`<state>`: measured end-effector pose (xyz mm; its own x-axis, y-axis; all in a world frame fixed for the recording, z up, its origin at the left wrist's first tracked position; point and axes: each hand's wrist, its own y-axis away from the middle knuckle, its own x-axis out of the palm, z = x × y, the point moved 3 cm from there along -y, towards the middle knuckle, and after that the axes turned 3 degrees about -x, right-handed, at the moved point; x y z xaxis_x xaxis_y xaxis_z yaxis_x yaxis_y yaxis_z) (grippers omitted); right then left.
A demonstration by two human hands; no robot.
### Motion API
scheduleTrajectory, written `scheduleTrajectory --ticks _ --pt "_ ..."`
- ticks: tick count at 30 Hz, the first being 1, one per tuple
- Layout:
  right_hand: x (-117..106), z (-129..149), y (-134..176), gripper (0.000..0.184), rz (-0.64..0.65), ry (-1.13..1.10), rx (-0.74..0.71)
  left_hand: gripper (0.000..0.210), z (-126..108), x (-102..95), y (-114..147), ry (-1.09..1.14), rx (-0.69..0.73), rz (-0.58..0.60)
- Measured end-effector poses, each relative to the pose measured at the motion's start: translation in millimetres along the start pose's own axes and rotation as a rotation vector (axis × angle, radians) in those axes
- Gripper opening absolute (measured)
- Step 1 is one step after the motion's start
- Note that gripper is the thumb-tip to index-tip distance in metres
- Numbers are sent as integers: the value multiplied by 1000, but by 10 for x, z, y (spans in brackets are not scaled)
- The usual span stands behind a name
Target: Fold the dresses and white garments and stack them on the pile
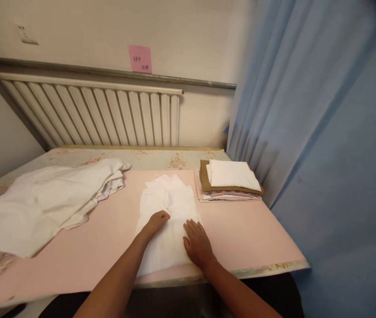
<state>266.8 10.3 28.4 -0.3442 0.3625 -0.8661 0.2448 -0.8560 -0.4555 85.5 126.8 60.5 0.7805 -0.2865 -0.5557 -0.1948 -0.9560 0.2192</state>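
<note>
A white garment (164, 256), apparently a folded shirt, lies on the pink cloth in front of me, its narrower end pointing away. Over its middle, my left hand (159, 221) has its fingers curled together, pinching what looks like the garment's fabric. My right hand (197, 240) rests flat on the garment's right side with the fingers stretched out. Towards the far end the fabric is rumpled.
A loose white cloth heap (49, 198) spreads over the left side. At the right back stands a folded stack (231, 176) of white, brown and patterned pieces. The pink cloth (250, 234) covers the table. A blue curtain (307, 132) hangs at the right; a radiator (102, 115) is behind.
</note>
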Motion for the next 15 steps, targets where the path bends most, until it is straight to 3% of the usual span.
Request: scheduleTrajectory --ticks 5,15 --pt "-12 -2 -1 48 -13 -15 -2 25 -13 -35 22 11 -32 -17" --pt "-48 16 -11 45 13 -45 14 25 -8 -26 29 -127 -2 -117"
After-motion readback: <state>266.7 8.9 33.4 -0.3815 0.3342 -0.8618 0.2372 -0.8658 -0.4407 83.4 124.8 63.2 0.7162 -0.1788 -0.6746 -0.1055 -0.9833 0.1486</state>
